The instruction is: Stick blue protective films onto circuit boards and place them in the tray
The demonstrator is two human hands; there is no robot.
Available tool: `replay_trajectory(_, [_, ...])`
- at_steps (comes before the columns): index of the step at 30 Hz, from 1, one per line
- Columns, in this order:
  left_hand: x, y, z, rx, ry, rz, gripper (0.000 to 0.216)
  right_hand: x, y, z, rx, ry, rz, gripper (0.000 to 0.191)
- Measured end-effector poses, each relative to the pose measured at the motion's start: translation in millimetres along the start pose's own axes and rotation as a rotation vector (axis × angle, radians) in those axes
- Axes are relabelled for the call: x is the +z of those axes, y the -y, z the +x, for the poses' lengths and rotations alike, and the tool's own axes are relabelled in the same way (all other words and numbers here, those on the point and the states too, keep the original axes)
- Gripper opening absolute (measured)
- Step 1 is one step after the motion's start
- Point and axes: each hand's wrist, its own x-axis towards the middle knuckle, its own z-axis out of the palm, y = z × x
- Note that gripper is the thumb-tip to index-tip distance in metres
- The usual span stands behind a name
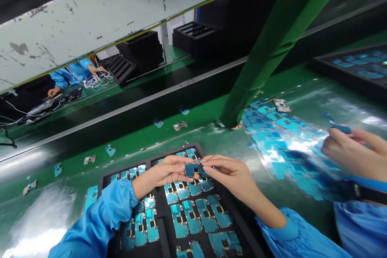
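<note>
The left hand and the right hand together pinch one small blue circuit board between their fingertips, just above the black tray of similar boards on the green counter.

A small blue board is pinched at both ends, between the fingertips of the left hand and the right hand. It is thin and dark blue, and it is held almost flat. It is held just above a black tray filled with more boards like it.
</note>
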Motion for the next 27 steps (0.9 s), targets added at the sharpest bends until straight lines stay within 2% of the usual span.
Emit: replay_trajectory(27, [-2.9, 3.2, -0.1, 0.015, -0.028, 0.010, 0.044, 1.9, -2.5, 2.3, 0.023, 0.024, -0.007, 0.011])
